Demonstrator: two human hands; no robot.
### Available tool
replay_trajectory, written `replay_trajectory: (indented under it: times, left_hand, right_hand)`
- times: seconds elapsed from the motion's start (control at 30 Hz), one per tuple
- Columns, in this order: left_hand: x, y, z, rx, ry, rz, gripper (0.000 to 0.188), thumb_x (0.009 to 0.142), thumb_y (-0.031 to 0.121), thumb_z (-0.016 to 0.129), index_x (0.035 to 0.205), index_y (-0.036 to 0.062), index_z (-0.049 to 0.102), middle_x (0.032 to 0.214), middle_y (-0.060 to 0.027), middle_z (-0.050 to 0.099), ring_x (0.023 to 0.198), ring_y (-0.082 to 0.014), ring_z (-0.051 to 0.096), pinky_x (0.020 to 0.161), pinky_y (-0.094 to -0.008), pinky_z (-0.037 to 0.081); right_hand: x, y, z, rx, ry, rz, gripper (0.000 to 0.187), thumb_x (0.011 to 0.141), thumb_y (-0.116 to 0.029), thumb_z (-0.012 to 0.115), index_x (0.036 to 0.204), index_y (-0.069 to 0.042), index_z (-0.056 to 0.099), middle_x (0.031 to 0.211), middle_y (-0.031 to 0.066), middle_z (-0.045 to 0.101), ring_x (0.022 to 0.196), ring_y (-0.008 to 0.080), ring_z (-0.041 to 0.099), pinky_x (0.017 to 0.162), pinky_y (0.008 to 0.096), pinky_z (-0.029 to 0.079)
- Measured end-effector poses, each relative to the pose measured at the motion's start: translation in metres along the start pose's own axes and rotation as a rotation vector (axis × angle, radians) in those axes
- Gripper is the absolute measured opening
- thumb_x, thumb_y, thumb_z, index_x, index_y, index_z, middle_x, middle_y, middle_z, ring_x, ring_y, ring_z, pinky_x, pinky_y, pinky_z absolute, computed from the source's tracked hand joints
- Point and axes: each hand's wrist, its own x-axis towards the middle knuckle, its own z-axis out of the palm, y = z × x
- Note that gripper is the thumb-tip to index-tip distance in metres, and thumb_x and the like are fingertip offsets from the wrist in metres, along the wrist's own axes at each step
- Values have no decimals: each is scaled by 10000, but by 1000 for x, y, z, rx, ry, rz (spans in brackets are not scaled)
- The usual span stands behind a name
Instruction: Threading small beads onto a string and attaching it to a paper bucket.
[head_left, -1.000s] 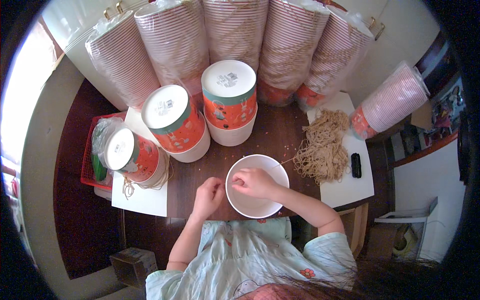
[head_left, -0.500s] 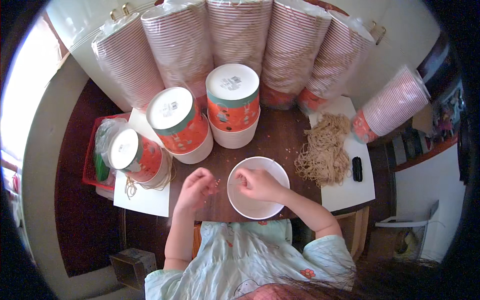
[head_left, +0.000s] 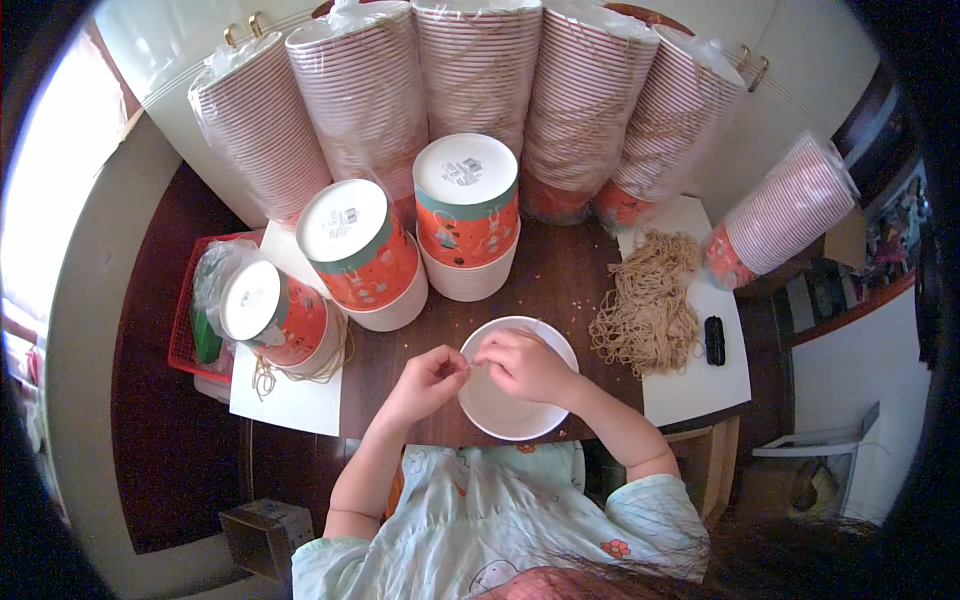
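White tub opens upward beneath right hand; red basket holds clear plastic.

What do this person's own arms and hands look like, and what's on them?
The left hand and right hand are both ungloved, with ordinary human fingers. The forearms are bare too. The loose, pale mint-green sleeves are short, ending near the elbows. Nearby, the garment carries a red flower print.
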Motion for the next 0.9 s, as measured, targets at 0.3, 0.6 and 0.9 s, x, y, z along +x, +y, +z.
replay_trajectory:
  times: [0.3,0.6,0.9]
  left_hand:
    - [2,0,-6,-207,-48,14,44,818,66,530,814,22,523,764,1,554,715,-49,494,645,-188,400]
    - [4,-7,-17,-383,13,-52,38,796,34,548,821,23,522,779,-20,573,730,-73,530,655,-196,420]
    - [1,3,-20,-141,33,-8,105,762,13,582,837,17,509,747,-4,551,694,-49,513,611,-185,423]
  right_hand:
    - [0,4,13,-123,-3,-20,86,697,-162,614,768,-114,612,803,-3,558,763,169,547,703,331,379]
    - [-3,-25,20,-268,-35,-139,67,697,-199,629,744,-151,620,704,-12,515,687,142,532,625,314,361]
    - [14,-20,14,-58,-27,151,182,737,-224,616,827,-67,633,799,72,581,741,239,575,655,344,469]
